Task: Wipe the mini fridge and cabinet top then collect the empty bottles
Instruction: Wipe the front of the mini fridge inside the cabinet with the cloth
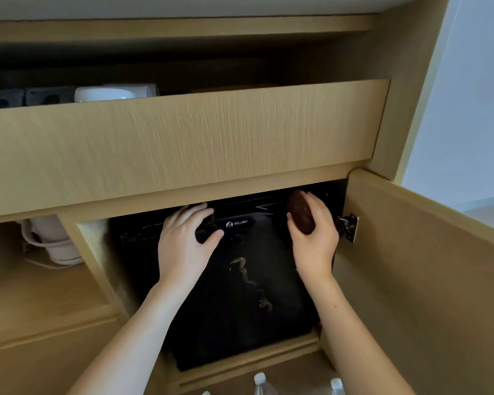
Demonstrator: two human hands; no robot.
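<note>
Mini fridge, housed in the cabinet, is clasped at its top edge by the left hand, left of the WELLWAY badge; right of the badge, a dark cloth is gripped by the right hand.

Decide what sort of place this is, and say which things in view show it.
Probably a hotel room's minibar unit: a black mini fridge built into a wooden cabinet, a white corded appliance on the shelf beside it, and capped water bottles below.

Head cam, wide-angle, looks fwd & down, close on mini fridge
</note>
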